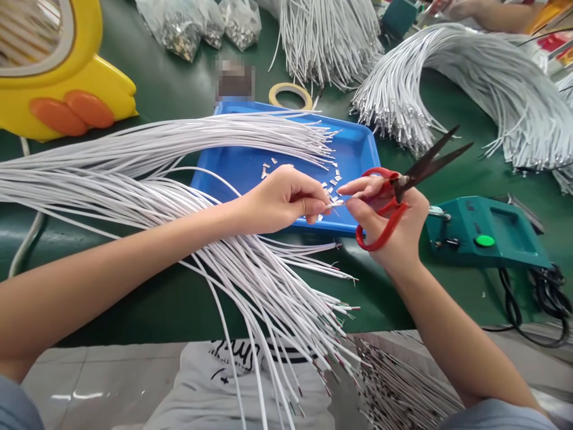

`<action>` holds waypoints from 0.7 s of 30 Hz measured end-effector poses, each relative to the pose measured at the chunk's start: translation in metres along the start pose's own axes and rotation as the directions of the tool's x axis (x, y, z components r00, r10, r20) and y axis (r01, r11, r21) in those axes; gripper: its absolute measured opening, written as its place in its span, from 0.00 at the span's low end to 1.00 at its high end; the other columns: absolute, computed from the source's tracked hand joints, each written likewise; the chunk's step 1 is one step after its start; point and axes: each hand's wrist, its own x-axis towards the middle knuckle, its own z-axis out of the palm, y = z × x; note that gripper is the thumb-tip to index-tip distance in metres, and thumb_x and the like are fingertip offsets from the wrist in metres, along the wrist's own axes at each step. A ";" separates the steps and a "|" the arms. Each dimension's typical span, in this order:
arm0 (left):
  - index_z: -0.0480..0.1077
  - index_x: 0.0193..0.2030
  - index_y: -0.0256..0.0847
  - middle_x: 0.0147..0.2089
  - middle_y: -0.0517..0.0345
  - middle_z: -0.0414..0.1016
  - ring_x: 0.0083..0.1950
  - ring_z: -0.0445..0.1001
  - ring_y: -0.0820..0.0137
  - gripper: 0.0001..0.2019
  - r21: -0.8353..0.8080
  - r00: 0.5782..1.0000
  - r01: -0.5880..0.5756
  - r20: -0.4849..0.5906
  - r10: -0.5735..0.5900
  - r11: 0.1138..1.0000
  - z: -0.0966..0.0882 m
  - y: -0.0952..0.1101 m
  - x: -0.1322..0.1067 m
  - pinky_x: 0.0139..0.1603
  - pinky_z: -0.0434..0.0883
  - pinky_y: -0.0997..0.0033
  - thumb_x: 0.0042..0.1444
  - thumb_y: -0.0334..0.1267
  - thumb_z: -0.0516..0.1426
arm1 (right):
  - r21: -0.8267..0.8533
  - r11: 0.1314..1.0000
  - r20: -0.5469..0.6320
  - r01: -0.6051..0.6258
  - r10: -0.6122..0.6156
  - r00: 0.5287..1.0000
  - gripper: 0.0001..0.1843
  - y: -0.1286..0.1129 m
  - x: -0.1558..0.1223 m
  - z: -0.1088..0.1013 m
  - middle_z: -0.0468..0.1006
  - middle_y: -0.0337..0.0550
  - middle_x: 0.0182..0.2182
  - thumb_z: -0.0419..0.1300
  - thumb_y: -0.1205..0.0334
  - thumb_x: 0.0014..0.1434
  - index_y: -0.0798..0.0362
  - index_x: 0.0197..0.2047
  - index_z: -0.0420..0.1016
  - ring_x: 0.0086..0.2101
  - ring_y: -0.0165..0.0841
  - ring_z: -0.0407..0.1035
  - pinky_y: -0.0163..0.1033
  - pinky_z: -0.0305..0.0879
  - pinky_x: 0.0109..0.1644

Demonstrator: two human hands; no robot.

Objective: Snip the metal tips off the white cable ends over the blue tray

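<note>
On the green bench (179,298), white wires (134,173) are fanning across the blue tray (353,149). My right hand (398,221) is gripping red scissors (403,182), blades parted, and my left hand (282,200) is pinching one wire end (336,204) over the tray's near edge. I judge those blades are risking fingertips.

L hand (283,200) pinch grip; R hand (394,222) curled, index out.

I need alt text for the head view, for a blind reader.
The left hand pinches the end of a thin white wire; the right hand, holding red-handled scissors with open blades, touches it above a blue plastic tray of small white offcuts. Bundles of white wires cross the green table.
</note>
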 end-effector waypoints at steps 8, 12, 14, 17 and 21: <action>0.72 0.24 0.35 0.20 0.62 0.71 0.22 0.67 0.81 0.10 0.106 0.996 -0.014 0.091 0.004 0.994 0.001 0.003 0.000 0.26 0.65 0.82 0.55 0.27 0.54 | -0.025 0.995 0.109 0.094 -0.091 0.990 0.14 0.001 -0.004 0.003 0.76 0.38 0.29 0.63 0.61 0.51 0.49 0.28 0.58 0.31 0.33 0.71 0.44 0.70 0.38; 0.72 0.24 0.35 0.19 0.62 0.70 0.22 0.66 0.80 0.11 0.094 0.994 0.002 0.111 -0.013 0.996 0.001 0.003 -0.001 0.26 0.65 0.81 0.55 0.28 0.53 | -0.058 0.992 0.126 0.115 -0.107 0.986 0.14 0.004 -0.004 0.002 0.75 0.38 0.29 0.63 0.59 0.52 0.48 0.29 0.58 0.30 0.33 0.70 0.44 0.69 0.36; 0.71 0.23 0.35 0.19 0.62 0.70 0.22 0.65 0.80 0.12 0.095 0.991 0.004 0.130 -0.016 0.995 0.000 0.003 -0.001 0.27 0.65 0.81 0.56 0.28 0.53 | -0.061 0.988 0.134 0.140 -0.131 0.982 0.14 0.005 -0.005 0.002 0.75 0.38 0.29 0.63 0.59 0.52 0.48 0.30 0.58 0.29 0.33 0.69 0.44 0.69 0.36; 0.70 0.21 0.35 0.19 0.63 0.69 0.22 0.65 0.81 0.13 0.097 0.989 0.003 0.145 -0.017 0.995 0.000 0.002 -0.001 0.27 0.64 0.81 0.56 0.27 0.52 | -0.055 0.985 0.137 0.162 -0.154 0.979 0.14 0.005 -0.006 0.003 0.74 0.37 0.29 0.63 0.62 0.51 0.48 0.30 0.58 0.29 0.32 0.69 0.44 0.69 0.35; 0.73 0.25 0.36 0.21 0.62 0.71 0.23 0.64 0.80 0.10 0.136 0.992 -0.014 0.127 -0.003 0.991 0.001 0.000 -0.003 0.25 0.62 0.80 0.55 0.28 0.54 | -0.066 0.985 0.118 0.158 -0.149 0.982 0.13 0.000 -0.008 0.006 0.72 0.36 0.27 0.61 0.67 0.51 0.48 0.29 0.58 0.28 0.30 0.67 0.42 0.68 0.33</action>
